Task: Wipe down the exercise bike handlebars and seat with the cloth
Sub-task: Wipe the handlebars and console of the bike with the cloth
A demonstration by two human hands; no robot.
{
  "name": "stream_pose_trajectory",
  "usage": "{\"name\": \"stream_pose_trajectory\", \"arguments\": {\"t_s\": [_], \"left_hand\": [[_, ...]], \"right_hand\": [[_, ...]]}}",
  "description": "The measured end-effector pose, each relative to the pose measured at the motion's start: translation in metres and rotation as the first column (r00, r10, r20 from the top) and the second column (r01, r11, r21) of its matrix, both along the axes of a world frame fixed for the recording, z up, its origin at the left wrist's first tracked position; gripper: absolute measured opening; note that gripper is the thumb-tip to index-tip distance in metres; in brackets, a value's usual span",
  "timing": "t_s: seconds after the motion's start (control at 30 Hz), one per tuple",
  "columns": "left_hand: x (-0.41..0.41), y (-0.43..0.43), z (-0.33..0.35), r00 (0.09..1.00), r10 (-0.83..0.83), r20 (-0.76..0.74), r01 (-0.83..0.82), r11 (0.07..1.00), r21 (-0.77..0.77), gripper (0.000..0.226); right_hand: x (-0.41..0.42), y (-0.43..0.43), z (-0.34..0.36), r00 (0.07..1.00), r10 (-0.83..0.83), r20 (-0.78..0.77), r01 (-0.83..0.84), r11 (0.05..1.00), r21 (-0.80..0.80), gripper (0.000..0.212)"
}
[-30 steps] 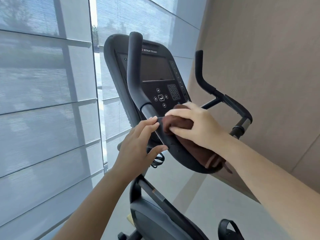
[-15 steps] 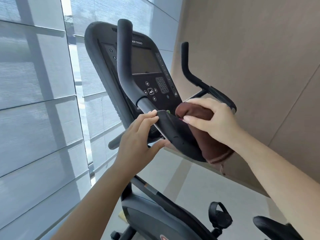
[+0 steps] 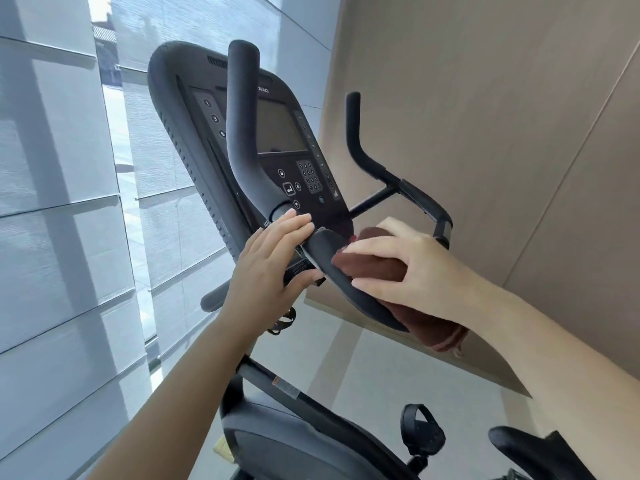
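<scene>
The black exercise bike's left handlebar [image 3: 242, 140] rises in front of the console [image 3: 294, 161]; its padded lower section [image 3: 343, 275] curves toward me. My right hand [image 3: 405, 268] grips a brown cloth [image 3: 377, 266] wrapped over that padded section, with the cloth's tail hanging below. My left hand [image 3: 273, 261] lies on the bar just above the pad, fingers straight and thumb under it. The right handlebar [image 3: 367, 157] stands behind, near the wall. The seat's front tip [image 3: 530, 452] shows at the bottom right.
A beige panelled wall [image 3: 502, 133] stands close on the right. Shaded windows [image 3: 52, 237] fill the left. Below are the bike's frame [image 3: 311, 403], its housing [image 3: 277, 445] and a pedal with strap [image 3: 420, 431] over a pale tiled floor.
My right hand with the cloth has slid along the padded bar section. My left hand's fingers have flattened onto the bar. The view has shifted, bringing the seat tip further in.
</scene>
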State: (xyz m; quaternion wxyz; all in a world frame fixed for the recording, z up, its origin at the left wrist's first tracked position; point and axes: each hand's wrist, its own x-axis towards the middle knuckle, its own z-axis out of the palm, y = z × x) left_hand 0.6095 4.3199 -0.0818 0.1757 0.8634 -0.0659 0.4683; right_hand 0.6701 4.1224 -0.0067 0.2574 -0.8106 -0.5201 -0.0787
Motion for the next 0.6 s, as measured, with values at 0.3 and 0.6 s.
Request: {"name": "stream_pose_trajectory", "arguments": {"t_s": [0.3, 0.6], "left_hand": [[0.012, 0.006, -0.004, 0.994, -0.049, 0.096, 0.049, 0.999, -0.004, 0.05], [0.013, 0.007, -0.003, 0.994, -0.029, 0.109, 0.029, 1.0, -0.005, 0.053]], "right_hand": [[-0.005, 0.005, 0.006, 0.997, -0.063, 0.045, 0.053, 0.98, 0.191, 0.031], [-0.014, 0.012, -0.002, 0.995, 0.023, 0.094, -0.018, 0.999, -0.049, 0.027]]}}
